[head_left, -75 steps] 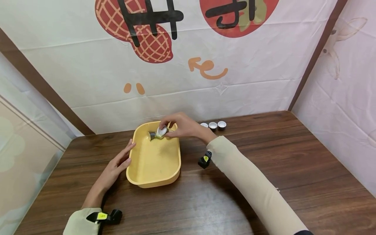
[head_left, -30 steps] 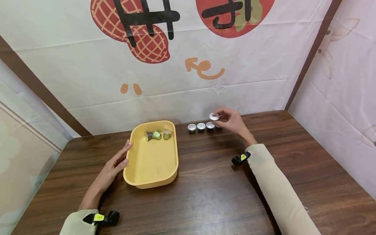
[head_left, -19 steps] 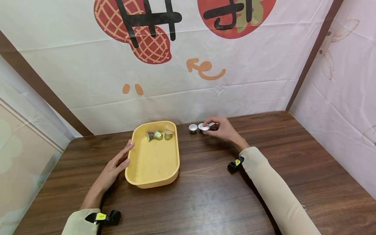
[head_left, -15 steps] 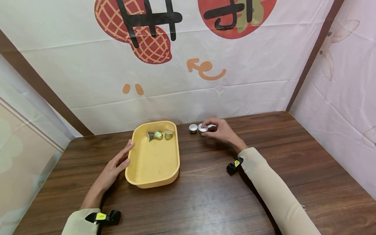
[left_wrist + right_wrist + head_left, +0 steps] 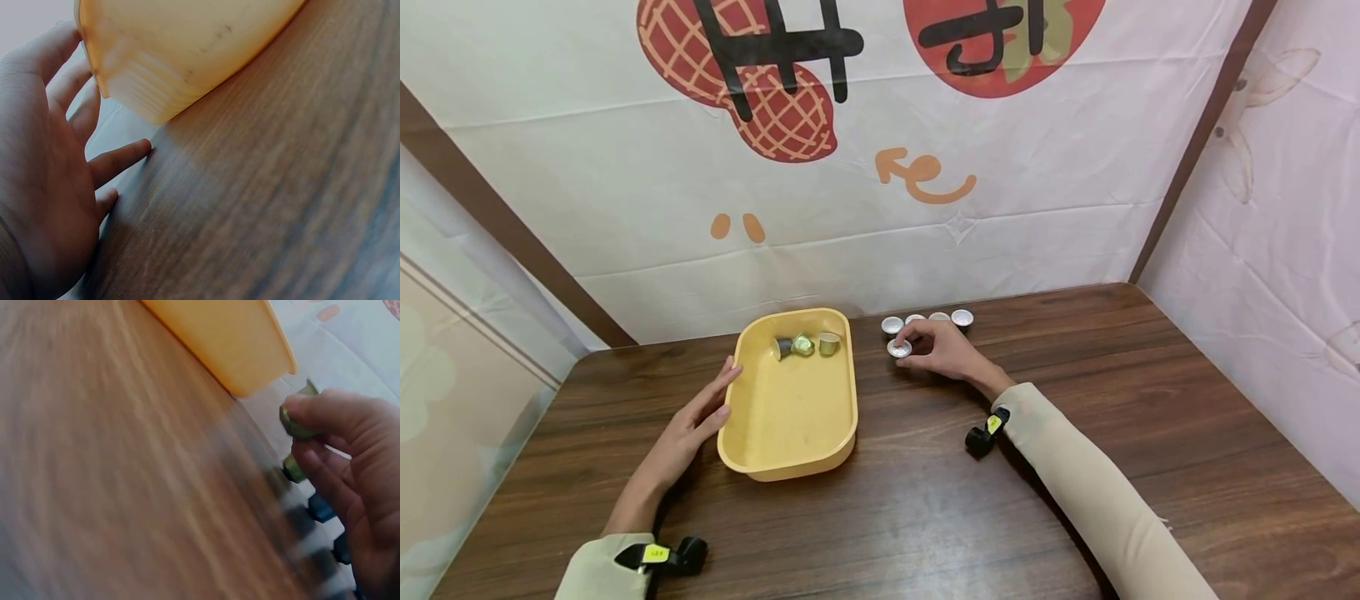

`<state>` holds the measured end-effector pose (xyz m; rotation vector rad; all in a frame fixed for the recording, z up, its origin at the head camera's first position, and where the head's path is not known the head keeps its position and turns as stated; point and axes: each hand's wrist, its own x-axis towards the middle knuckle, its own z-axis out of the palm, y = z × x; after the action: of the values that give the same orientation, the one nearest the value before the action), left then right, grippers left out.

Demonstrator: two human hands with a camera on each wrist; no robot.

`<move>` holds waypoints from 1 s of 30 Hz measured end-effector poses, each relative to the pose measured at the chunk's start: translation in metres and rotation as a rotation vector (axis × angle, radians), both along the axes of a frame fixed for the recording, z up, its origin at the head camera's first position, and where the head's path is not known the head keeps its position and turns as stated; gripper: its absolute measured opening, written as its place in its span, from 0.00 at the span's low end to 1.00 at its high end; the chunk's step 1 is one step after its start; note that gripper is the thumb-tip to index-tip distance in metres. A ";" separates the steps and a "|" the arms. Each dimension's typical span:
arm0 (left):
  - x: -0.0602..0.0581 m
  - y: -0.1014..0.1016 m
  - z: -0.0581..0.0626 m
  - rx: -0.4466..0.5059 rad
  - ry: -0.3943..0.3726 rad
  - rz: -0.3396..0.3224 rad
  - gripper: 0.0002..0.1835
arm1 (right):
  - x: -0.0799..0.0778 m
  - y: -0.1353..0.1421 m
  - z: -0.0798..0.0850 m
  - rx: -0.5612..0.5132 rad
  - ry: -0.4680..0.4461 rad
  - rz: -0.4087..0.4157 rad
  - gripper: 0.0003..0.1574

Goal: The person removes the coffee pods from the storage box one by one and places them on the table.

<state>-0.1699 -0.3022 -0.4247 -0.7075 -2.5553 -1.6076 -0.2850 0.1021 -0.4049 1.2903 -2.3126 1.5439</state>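
Note:
My right hand pinches a coffee capsule between thumb and fingers, just in front of a row of capsules. In the head view its silver lid faces up; the right wrist view shows the green body of this capsule. My left hand rests against the left side of a yellow tray, its fingers fairly straight. The left wrist view shows some fingertips touching the tray wall. Three capsules, one dark and two green, lie at the tray's far end.
Several capsules with silver lids up, such as the rightmost capsule, stand in a row at the back of the brown wooden table. Right behind them hangs a printed cloth wall. Cloth also closes off both sides.
My right hand was over the tray, then above the right part of the row with a capsule. It has since moved left and nearer with that capsule. My left hand stays put.

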 end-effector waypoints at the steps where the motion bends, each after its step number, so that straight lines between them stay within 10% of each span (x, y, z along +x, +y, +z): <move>1: 0.000 0.000 0.000 0.000 0.003 -0.002 0.29 | 0.000 -0.001 -0.002 0.005 -0.002 -0.004 0.14; 13: 0.001 0.001 0.000 -0.003 0.002 0.000 0.29 | -0.020 -0.001 -0.037 0.044 -0.012 -0.073 0.14; 30: 0.001 0.001 0.002 -0.009 0.001 0.003 0.29 | -0.021 0.000 -0.040 0.082 0.047 -0.128 0.16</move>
<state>-0.1688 -0.3016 -0.4230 -0.7046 -2.5631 -1.5952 -0.3057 0.1017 -0.4450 1.1568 -2.4007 1.3782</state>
